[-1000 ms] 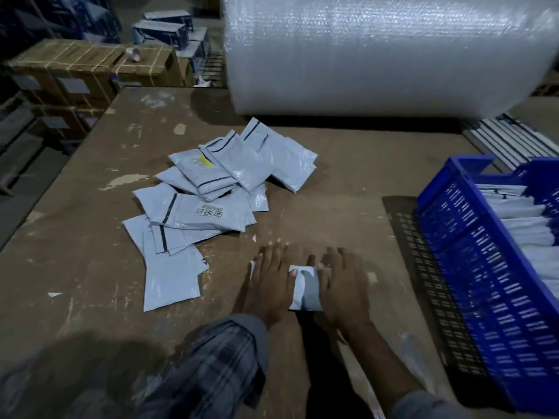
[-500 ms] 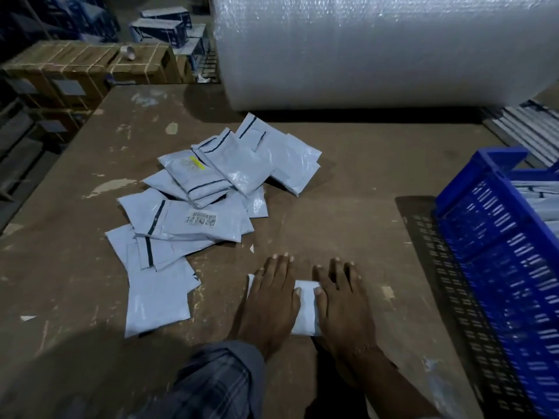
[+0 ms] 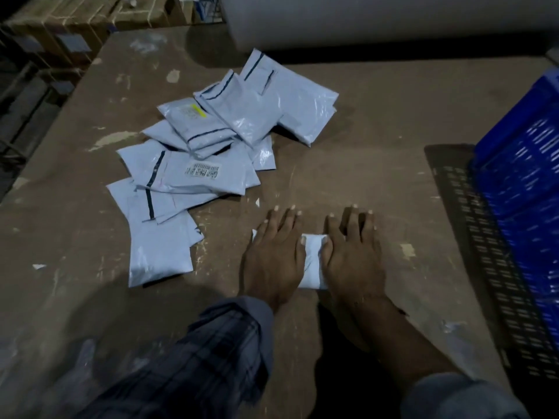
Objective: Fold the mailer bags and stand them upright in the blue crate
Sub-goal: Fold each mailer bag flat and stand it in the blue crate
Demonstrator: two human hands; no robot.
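- Folded mailer bag [image 3: 313, 261] lies flat on the brown worktop [image 3: 378, 140], near the front edge, roughly at 6 o'clock in the head view. Only a narrow white strip of it shows between the two hands.
- Left hand [image 3: 273, 261]: palm down, fingers straight and spread, pressing the left part of the folded bag. A small white corner pokes out past it at 9 o'clock. Released, not gripping.
- Right hand [image 3: 352, 258]: same posture, flat on the right part of the bag, fingers straight and pointing toward 12 o'clock. Also released, just pressing down.
- Thumbs of both hands lie along the visible strip, close to each other but apart.
- Left forearm wears a dark plaid sleeve [image 3: 193, 361]; right forearm is bare down to a grey cuff at the bottom edge.
- Loose heap of unfolded mailer bags [image 3: 211, 146] sits at 10 to 11 o'clock from the hands, overlapping one another. One carries a barcode label, one a yellow mark, several show dark seal stripes.
- Blue crate [image 3: 526, 182] stands on the worktop at 3 o'clock, well apart from the folded bag, cut off by the frame edge. Its contents are out of view.
- Big pale roll [image 3: 378, 19] lies across the far end at 12 o'clock.
- Cardboard boxes [image 3: 69, 22] stacked beyond the worktop at 10 o'clock.
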